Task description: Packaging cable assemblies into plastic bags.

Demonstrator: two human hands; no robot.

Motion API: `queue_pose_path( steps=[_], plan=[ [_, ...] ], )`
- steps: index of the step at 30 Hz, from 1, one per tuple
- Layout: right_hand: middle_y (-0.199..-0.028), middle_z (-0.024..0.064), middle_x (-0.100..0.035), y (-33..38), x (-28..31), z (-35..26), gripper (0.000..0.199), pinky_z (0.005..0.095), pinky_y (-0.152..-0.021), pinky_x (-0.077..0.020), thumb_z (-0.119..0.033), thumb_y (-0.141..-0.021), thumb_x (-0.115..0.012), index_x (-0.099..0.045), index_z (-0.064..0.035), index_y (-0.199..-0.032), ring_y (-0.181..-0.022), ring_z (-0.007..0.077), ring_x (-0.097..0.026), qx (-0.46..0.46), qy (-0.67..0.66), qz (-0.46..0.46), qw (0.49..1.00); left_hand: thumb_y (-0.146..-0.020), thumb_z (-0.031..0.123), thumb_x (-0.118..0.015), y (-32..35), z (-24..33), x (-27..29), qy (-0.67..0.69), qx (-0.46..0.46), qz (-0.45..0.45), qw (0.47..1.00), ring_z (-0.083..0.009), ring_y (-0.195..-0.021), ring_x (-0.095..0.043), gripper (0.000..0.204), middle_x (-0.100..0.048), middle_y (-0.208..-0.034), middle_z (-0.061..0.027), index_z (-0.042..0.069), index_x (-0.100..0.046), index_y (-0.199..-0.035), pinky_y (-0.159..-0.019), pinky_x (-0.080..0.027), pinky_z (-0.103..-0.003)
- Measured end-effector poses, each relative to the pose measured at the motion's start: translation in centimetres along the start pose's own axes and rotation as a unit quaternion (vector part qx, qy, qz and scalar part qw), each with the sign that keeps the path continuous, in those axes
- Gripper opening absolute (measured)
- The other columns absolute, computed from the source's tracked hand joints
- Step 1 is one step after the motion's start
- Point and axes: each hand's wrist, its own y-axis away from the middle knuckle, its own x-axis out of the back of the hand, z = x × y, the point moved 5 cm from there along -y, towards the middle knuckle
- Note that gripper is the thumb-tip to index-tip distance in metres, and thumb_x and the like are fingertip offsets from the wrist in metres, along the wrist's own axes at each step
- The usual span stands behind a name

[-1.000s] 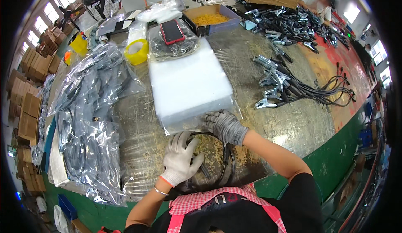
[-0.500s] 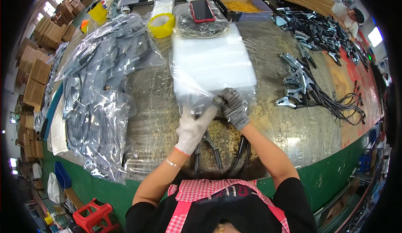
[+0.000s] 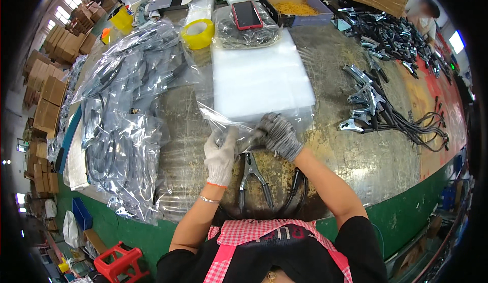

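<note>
My left hand (image 3: pixel 220 156), in a white glove, pinches the near edge of a clear plastic bag (image 3: pixel 217 116). My right hand (image 3: pixel 278 136), in a grey striped glove, is closed on the same bag's edge, just to the right of the left hand. The bag is partly lifted and slanting off a stack of plastic bags (image 3: pixel 262 77). Right below my hands lies a metal clamp (image 3: pixel 250 170) with black handles spread apart. Its black cable (image 3: pixel 294 191) curves beside it near the table edge.
Bagged cables (image 3: pixel 122 140) cover the left of the table. Several clamps with cables (image 3: pixel 368 102) lie at right, before a large clamp pile (image 3: pixel 391 39). A phone (image 3: pixel 247 15), yellow tape roll (image 3: pixel 197 34) and box of rubber bands (image 3: pixel 297 8) stand behind. A person (image 3: pixel 424 17) is at far right.
My left hand has drawn the bag's edge up and leftward off the stack. My right hand has shifted slightly down and left, and the clamp below is more exposed.
</note>
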Motion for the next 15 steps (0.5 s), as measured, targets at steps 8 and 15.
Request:
queue_pose_path(
  steps=[8, 15],
  plan=[
    [-0.074, 0.0109, -0.057, 1.5, 2.5, 1.6, 0.011, 0.0366, -0.058, -0.0448, -0.013, -0.077, -0.067, -0.060, -0.0047, -0.075, -0.068, 0.0276, -0.056, -0.091, -0.128, 0.226, 0.962, -0.072, 0.020, -0.073, 3.0, 3.8, -0.5, -0.472, -0.433, 0.073, 0.764, -0.0231, -0.090, -0.054, 0.053, -0.056, -0.096, -0.0117, 0.007, -0.053, -0.119, -0.086, -0.044, -0.040],
    [-0.088, 0.0063, -0.058, 1.0, 1.4, -1.8, 0.022, 0.0400, -0.078, -0.0424, -0.024, -0.072, -0.065, -0.062, -0.0121, -0.090, -0.086, 0.0247, -0.054, 0.084, 0.106, 0.061, 0.989, -0.070, 0.019, -0.069, 0.2, 7.5, -1.3, -0.531, -0.556, 0.091, 0.633, -0.0268, -0.102, -0.052, 0.020, -0.056, -0.103, -0.0075, 0.012, -0.063, -0.088, -0.092, -0.040, -0.046]
  ],
)
